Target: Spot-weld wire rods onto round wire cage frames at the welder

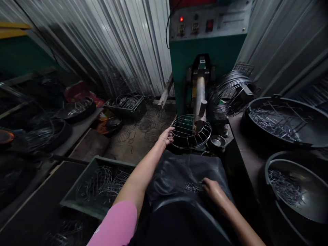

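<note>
My left hand is stretched forward and grips the left rim of a round wire basket frame. The frame sits under the metal arm of a green welding machine. My right hand rests low on a black sheet over my lap. Its fingers are bent over a small pile of short wire pieces. Whether they pinch any wire is hard to tell.
Two black tubs with wire pieces stand on the right. A coil of wire lies beside the machine. A green tray of bent wires is on the left, with more dark bowls beyond. A small steel bowl sits by the frame.
</note>
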Tool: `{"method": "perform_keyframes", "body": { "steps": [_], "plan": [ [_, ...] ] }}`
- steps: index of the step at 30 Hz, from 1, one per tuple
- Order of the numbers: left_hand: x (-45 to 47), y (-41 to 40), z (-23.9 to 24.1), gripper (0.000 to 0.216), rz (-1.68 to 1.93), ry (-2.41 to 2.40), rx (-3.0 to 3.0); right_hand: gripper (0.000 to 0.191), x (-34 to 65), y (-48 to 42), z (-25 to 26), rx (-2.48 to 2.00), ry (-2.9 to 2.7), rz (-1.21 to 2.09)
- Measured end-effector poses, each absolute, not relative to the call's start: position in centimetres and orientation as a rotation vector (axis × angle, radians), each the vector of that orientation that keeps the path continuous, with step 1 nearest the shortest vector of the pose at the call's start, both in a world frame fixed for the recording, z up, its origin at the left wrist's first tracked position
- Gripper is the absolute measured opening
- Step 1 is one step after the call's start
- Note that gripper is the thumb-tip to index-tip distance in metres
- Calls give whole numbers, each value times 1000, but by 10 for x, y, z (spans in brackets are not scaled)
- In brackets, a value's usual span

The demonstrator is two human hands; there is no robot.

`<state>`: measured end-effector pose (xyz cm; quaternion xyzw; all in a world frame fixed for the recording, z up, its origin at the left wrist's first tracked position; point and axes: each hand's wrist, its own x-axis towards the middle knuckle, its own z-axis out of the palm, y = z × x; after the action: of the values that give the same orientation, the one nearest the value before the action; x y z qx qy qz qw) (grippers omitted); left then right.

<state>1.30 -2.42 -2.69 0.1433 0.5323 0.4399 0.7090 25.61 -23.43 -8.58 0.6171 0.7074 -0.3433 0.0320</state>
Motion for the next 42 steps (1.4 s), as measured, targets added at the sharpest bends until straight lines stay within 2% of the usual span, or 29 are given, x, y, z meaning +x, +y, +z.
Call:
{"method": "perform_keyframes", "body": {
  "steps": [4,8,12,17,21,24,31,38,42],
  "plan": [
    [17,-38,-22,38,1132,1193,325,25,286,-251,-97,2218,2217,-1289],
    [24,-57,-18,39,1271,1202,334,24,291,-259,-111,2182,2156,-1260],
    [27,-69,-9,41,1359,1237,319,29,286,-253,-107,2213,2204,-1371],
    [29,-73,2,45,1433,1277,309,33,278,-247,-104,2368,2034,-1107],
    [34,-73,3,46,1467,1276,274,21,276,-244,-113,2413,2042,-983],
    [36,-75,2,46,1512,1268,280,7,281,-243,-115,2501,2097,-1020],
    [31,-80,-1,45,1548,1267,283,16,288,-245,-106,2617,2050,-1447],
    [37,-79,1,48,1563,1270,278,27,271,-236,-80,2720,1711,-2328],
    [44,-79,3,47,1564,1251,272,33,250,-209,-51,2678,1814,-2554]
  ]
}}
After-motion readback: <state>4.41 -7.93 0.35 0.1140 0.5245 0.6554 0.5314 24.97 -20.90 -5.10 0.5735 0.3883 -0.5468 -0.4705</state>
